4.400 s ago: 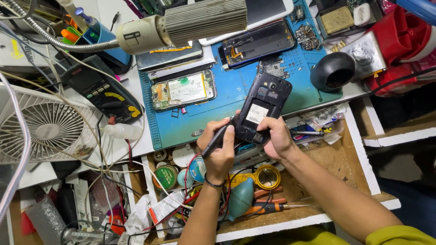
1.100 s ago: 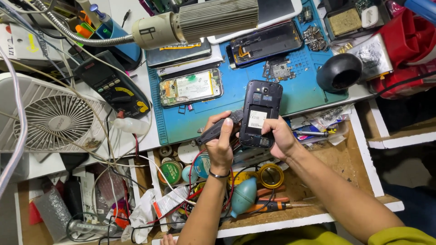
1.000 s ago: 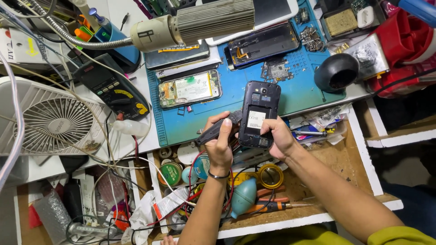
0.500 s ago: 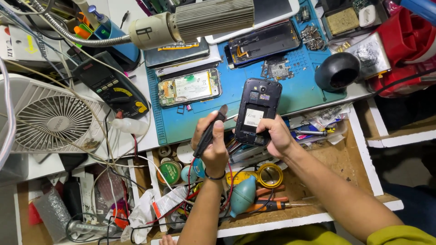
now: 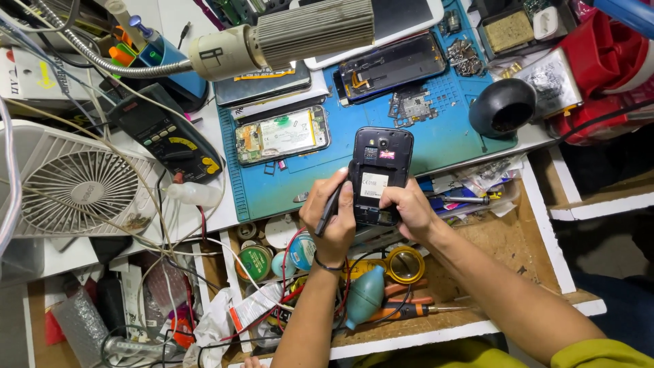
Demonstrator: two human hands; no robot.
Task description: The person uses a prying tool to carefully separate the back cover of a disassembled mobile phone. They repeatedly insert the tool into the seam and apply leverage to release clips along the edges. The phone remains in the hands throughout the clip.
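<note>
A black phone (image 5: 379,170) with its back cover off lies face down at the near edge of the blue work mat (image 5: 449,136). My right hand (image 5: 403,210) grips its lower end, thumb on the open back. My left hand (image 5: 331,222) holds a thin dark tool (image 5: 330,208) against the phone's left edge. A second opened phone (image 5: 282,135) with its insides showing lies on the mat to the left. A dark phone frame (image 5: 391,65) and a small circuit board (image 5: 413,105) lie farther back.
A lamp on a flexible neck (image 5: 286,34) hangs over the mat. At left stand a white fan (image 5: 75,191) and a black multimeter (image 5: 163,133). A black funnel-shaped cup (image 5: 503,109) sits right. An open drawer (image 5: 477,259) below holds a teal blower, tape, tins and screwdrivers.
My left hand has brought the dark tool from pointing up and away to lying against the phone's left edge. The phone and right hand have hardly moved.
</note>
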